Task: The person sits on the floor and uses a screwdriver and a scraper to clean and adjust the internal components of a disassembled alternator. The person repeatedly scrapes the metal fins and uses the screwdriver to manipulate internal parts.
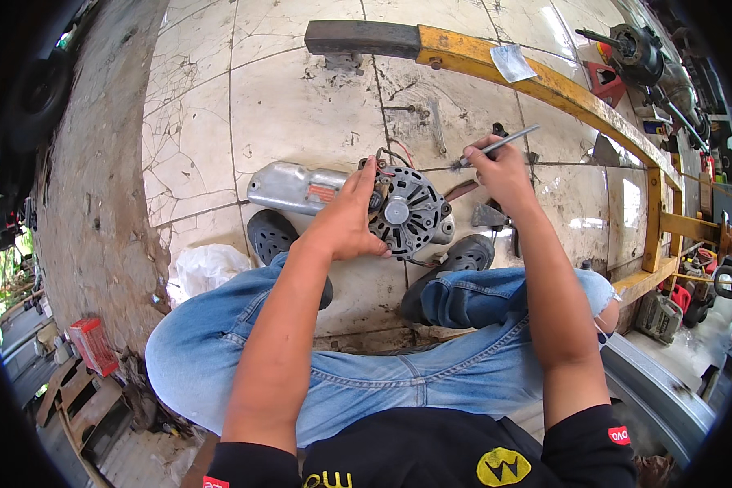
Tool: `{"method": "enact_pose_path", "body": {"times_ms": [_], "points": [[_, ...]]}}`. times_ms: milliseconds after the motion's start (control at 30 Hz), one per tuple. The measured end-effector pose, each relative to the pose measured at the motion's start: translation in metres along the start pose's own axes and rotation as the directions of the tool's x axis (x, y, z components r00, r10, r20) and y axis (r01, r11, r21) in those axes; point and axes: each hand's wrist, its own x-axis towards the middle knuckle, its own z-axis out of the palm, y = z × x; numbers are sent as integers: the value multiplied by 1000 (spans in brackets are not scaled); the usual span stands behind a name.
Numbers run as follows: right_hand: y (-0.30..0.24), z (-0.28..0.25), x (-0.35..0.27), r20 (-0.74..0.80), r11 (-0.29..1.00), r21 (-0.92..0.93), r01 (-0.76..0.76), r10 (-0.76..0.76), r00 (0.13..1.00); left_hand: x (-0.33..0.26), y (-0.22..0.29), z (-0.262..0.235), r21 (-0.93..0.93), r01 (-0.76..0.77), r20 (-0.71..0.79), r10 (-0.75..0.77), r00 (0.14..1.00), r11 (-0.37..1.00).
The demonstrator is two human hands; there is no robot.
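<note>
An alternator (411,213) with a round, slotted metal housing stands on the tiles between my feet. Its vented face with a central hub points up, and thin wires stick out at its upper edge. My left hand (346,215) grips its left side, thumb at the lower edge and fingers at the upper left. My right hand (500,175) is closed around the grey handle of a slim brush (508,140). Its dark bristle tip points left, above and right of the alternator, apart from it. A long silver metal housing (281,185) with an orange label lies left of the alternator, partly behind my left hand.
Right of the alternator lie a flat-bladed tool (488,216) and dark-handled pliers (514,241). A yellow steel frame (545,80) with a paper on it crosses the far right. Bolts (419,109) lie on the far tiles. A white plastic bag (210,268) sits beside my left foot.
</note>
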Motion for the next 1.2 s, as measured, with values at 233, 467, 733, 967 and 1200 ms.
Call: {"method": "enact_pose_path", "body": {"times_ms": [233,467,733,967,1200], "points": [[-4,40,-11,216,978,47,204,-209,954,0,-2,-1,3,-4,19,4,1000,1000],[-32,33,-24,335,995,-56,77,-54,941,-1,-6,1,26,22,-14,-22,1000,999],[-20,27,-11,159,988,8,156,-155,975,-1,-5,0,34,20,-8,-19,1000,999],[-7,33,2,21,973,-43,226,-225,974,-2,1,-1,17,4,-11,-4,1000,1000],[0,42,1,82,954,-26,299,-296,952,2,-4,0,11,-27,-4,27,1000,1000]]}}
